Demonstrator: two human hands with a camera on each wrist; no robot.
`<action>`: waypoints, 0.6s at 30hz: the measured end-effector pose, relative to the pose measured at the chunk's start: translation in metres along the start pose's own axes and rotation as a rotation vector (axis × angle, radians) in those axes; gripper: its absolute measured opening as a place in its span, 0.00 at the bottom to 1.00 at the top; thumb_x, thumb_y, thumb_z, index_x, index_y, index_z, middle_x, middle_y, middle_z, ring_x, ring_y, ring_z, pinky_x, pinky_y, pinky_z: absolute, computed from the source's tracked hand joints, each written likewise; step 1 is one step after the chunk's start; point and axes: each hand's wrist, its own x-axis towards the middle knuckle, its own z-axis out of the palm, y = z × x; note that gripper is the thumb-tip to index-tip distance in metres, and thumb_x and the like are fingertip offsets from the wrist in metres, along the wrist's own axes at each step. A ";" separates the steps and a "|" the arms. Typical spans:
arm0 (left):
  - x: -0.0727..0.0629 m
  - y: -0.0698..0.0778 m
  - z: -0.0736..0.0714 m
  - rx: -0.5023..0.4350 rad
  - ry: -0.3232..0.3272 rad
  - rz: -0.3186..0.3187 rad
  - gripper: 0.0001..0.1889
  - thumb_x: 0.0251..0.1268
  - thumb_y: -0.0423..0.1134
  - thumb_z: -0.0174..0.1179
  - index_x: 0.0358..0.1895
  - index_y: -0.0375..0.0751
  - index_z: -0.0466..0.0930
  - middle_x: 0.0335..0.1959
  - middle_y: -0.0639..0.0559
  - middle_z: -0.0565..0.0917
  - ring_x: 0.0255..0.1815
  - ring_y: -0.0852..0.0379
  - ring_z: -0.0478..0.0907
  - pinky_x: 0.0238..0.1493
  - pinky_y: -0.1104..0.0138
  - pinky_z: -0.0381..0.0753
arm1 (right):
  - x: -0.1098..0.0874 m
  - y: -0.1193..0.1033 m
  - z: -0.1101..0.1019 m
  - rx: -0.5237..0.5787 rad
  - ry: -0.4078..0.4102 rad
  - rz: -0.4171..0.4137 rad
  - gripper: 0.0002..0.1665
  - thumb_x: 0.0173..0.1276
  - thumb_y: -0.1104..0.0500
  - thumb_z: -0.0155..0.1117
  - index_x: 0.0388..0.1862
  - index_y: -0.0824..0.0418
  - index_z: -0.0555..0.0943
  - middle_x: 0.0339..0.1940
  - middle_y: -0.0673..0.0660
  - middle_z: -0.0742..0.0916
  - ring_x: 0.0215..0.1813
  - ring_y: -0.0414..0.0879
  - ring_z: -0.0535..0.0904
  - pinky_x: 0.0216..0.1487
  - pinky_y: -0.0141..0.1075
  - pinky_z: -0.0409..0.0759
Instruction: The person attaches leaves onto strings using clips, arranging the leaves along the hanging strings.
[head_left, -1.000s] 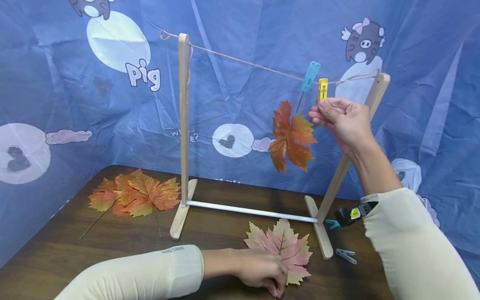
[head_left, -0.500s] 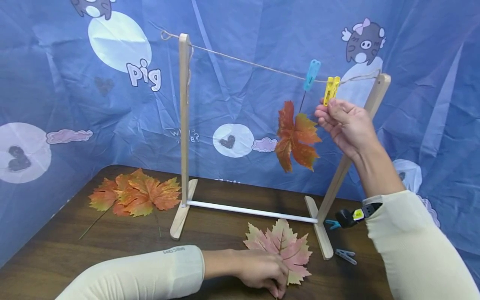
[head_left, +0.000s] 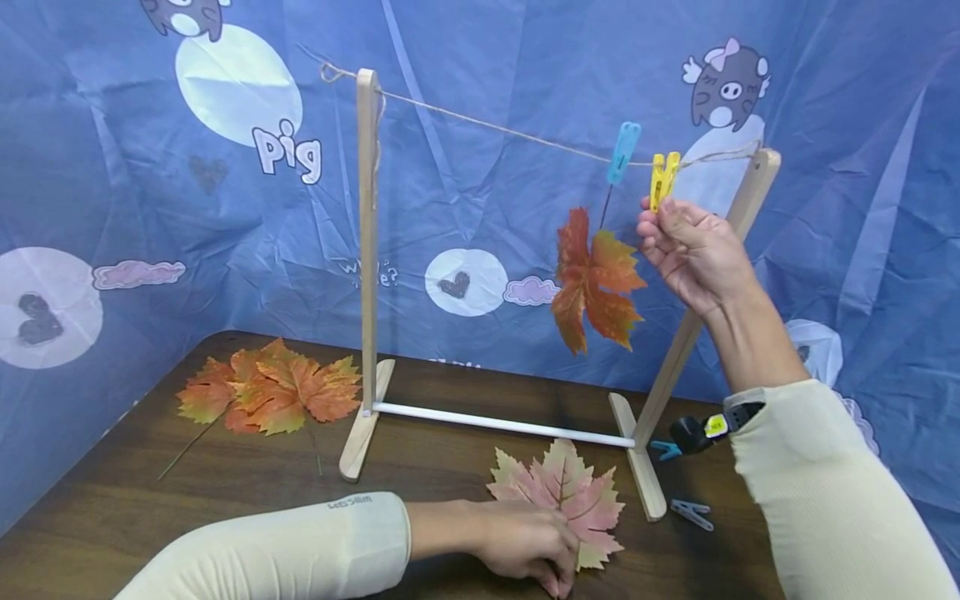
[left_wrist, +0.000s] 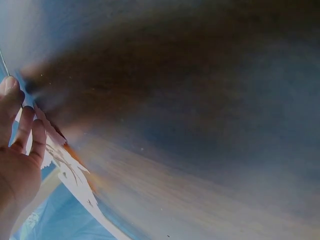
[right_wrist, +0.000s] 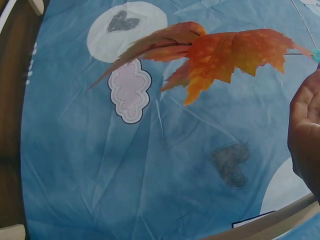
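My right hand [head_left: 697,250] is raised at the string [head_left: 487,125] and pinches a yellow clothespin [head_left: 663,182] by its lower end. The clothespin's two upper ends overlap the string; whether it grips the string I cannot tell. Just left of it, a blue clothespin [head_left: 623,153] on the string holds the stem of an orange maple leaf [head_left: 596,279], which hangs below. Low on the table, my left hand [head_left: 525,542] pinches the thin stem of a pale pink maple leaf [head_left: 581,500] lying flat. In the left wrist view, that stem [left_wrist: 5,64] shows above the thumb.
A wooden frame with a left post [head_left: 367,250], a right post [head_left: 678,350] and a white bottom rod [head_left: 502,422] stands on the brown table [head_left: 435,475]. Several orange leaves [head_left: 292,387] lie at left. A grey clothespin [head_left: 692,513] and a blue one [head_left: 665,449] lie at right.
My right hand has shifted slightly right, and the yellow clothespin has turned so both its prongs show. The hanging orange leaf has swung a little right. My left hand has barely moved.
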 end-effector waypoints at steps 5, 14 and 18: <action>0.000 0.000 0.000 -0.013 0.003 0.003 0.05 0.70 0.47 0.65 0.42 0.59 0.90 0.41 0.73 0.82 0.46 0.80 0.69 0.53 0.87 0.65 | 0.004 -0.003 0.003 -0.067 0.063 0.019 0.12 0.76 0.65 0.59 0.46 0.76 0.82 0.32 0.65 0.89 0.34 0.49 0.87 0.37 0.34 0.85; 0.001 -0.001 0.001 -0.010 0.011 0.018 0.04 0.69 0.47 0.66 0.42 0.58 0.90 0.39 0.72 0.81 0.45 0.79 0.69 0.53 0.87 0.64 | 0.006 0.001 0.002 -0.144 0.086 0.033 0.12 0.74 0.63 0.62 0.45 0.73 0.83 0.32 0.63 0.90 0.33 0.48 0.88 0.39 0.34 0.86; 0.002 -0.002 0.002 -0.009 0.017 0.028 0.04 0.69 0.46 0.67 0.42 0.57 0.90 0.38 0.71 0.81 0.44 0.79 0.69 0.53 0.87 0.64 | 0.004 0.005 -0.001 -0.148 0.066 0.034 0.12 0.75 0.63 0.61 0.45 0.73 0.84 0.32 0.63 0.90 0.34 0.48 0.89 0.40 0.34 0.86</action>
